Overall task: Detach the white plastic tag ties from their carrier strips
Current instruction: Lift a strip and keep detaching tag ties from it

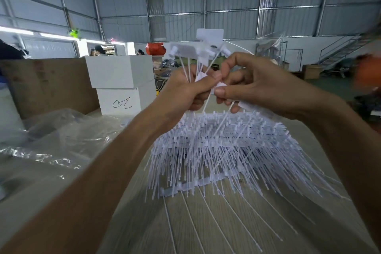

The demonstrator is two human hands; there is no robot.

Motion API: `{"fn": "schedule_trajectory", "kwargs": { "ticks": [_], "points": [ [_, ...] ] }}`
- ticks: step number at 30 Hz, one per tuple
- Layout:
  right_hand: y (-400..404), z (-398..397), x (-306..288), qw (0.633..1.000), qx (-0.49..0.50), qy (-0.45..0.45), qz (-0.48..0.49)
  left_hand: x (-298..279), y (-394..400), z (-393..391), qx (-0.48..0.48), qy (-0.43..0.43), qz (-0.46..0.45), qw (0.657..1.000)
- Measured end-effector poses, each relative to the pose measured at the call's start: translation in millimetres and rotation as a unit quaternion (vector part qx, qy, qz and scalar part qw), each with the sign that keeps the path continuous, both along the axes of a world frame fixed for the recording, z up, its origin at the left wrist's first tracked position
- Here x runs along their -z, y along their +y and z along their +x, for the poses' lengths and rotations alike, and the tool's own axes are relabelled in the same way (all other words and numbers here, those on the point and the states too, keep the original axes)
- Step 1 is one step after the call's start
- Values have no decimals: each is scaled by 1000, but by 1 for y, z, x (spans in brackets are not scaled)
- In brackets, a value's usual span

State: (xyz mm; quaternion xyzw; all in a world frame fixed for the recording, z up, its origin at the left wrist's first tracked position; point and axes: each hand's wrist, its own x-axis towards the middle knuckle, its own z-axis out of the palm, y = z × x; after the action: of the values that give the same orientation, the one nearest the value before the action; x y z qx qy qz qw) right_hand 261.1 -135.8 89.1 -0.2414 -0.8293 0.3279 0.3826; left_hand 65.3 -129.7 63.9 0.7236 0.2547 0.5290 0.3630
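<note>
My left hand (pixel 186 88) is raised above the table and grips a bunch of white tag ties (pixel 201 51), their flat tag heads sticking up above my fist. My right hand (pixel 250 83) meets it thumb to thumb and pinches a white tag between thumb and forefinger, with a thin tie tail hanging down below. Under both hands lies a big heap of tag ties on carrier strips (pixel 222 140). One carrier strip (pixel 198 183) lies at the heap's near edge with long tails fanned toward me.
Crumpled clear plastic bags (pixel 53 142) cover the table's left side. Behind them stand a brown cardboard sheet (pixel 47 86) and two stacked white boxes (pixel 121 84). The wood-grain table (pixel 206 233) continues toward me. People sit far back in the hall.
</note>
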Motion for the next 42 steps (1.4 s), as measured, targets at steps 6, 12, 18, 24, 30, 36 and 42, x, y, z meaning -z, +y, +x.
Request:
{"fn": "schedule_trajectory", "kwargs": {
  "ticks": [6, 12, 18, 24, 30, 36, 42],
  "points": [
    [4, -3, 2, 967, 142, -176, 118, 0, 5, -1, -60, -50, -3, 997],
    [-1, -6, -2, 843, 274, -279, 370, 3, 9, 5, -63, -67, -96, 991],
    [-8, -12, -4, 773, 348, -287, 446, -1, 10, 0, -32, -68, -139, 987],
    [-4, -9, -5, 753, 405, -262, 448, 4, 11, -1, -3, -2, -106, 994],
    [-4, -11, -3, 751, 444, -221, 436, 7, 10, 7, -4, 8, -100, 995],
    [-7, -18, 0, 719, 465, -236, 460, 9, 10, 10, -8, -45, -85, 995],
    [-3, -12, 2, 732, 461, -222, 450, 5, 5, 14, -9, -78, -109, 991]
  ]
}}
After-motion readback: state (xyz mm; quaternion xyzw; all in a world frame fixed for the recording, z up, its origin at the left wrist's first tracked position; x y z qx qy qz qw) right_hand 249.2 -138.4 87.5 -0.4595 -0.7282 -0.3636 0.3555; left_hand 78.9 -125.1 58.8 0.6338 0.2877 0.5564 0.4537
